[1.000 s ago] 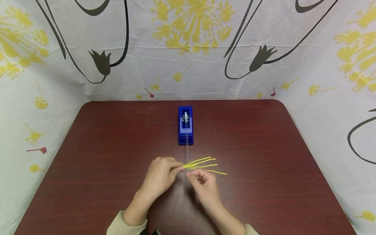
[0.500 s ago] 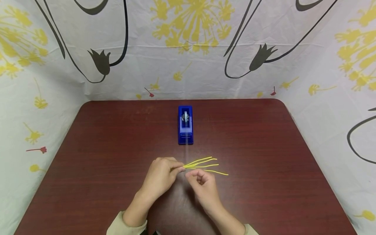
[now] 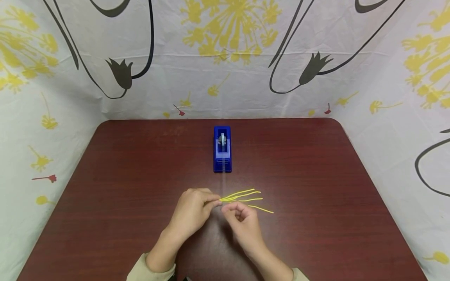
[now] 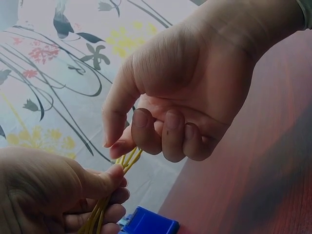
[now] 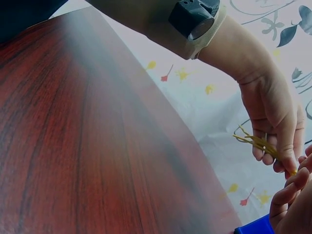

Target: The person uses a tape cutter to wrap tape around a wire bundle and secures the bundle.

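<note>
Yellow strings (image 3: 228, 198) make a thin bunch just below the middle of the head frame, and I am watching them from far away. The left hand (image 3: 195, 208) has its thumb and fingers clamped on the bunch. From that pinch, the strings spread like a little fan toward the right side of the frame. The right hand (image 3: 246, 228) is just to the right of the left hand, low in the frame. Its fingers are bent, and it hides part of the lowest strings. Its thumb and first finger are close together, but I cannot tell if they nip anything. In the right wrist view, I see the other string ends poke out beside the left hand, at the right of the frame. Back in the head view, a blue tape dispenser (image 3: 222, 156) stands on the dark red table (image 3: 316, 187), higher up than both hands and not touching them. Behind it, I see a yellow-flowered white cloth (image 3: 253, 88) at the top.
</note>
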A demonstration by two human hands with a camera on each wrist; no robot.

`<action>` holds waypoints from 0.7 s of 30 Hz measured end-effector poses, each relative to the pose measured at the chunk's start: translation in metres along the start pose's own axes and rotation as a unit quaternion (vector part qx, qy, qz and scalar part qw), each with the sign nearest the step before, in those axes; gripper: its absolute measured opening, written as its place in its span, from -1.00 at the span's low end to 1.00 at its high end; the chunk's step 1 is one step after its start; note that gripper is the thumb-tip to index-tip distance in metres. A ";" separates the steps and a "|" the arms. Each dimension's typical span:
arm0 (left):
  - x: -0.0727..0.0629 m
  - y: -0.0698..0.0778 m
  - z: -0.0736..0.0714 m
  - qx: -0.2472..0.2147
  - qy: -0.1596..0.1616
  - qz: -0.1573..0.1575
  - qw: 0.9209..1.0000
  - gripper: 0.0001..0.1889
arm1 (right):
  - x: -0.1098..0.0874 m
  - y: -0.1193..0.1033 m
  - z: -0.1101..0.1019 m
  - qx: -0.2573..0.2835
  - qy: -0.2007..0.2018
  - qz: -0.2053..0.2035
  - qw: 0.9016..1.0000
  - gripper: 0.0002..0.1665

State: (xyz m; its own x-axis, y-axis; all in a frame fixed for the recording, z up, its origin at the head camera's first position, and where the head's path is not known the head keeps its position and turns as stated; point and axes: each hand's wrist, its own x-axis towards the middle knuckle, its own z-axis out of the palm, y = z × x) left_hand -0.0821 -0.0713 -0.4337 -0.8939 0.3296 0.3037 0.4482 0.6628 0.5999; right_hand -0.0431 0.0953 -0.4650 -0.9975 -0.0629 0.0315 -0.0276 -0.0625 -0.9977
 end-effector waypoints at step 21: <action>0.000 0.004 -0.003 0.000 0.004 0.003 1.000 -0.90 | 0.000 0.002 0.000 -0.003 -0.005 -0.001 1.000 -0.89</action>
State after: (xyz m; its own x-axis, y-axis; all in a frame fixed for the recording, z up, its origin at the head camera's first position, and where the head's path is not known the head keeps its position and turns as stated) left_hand -0.0802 -0.0709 -0.4291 -0.8909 0.3285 0.3136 0.4540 0.6600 0.5986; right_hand -0.0433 0.0952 -0.4665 -0.9968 -0.0719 0.0346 -0.0306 -0.0562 -0.9979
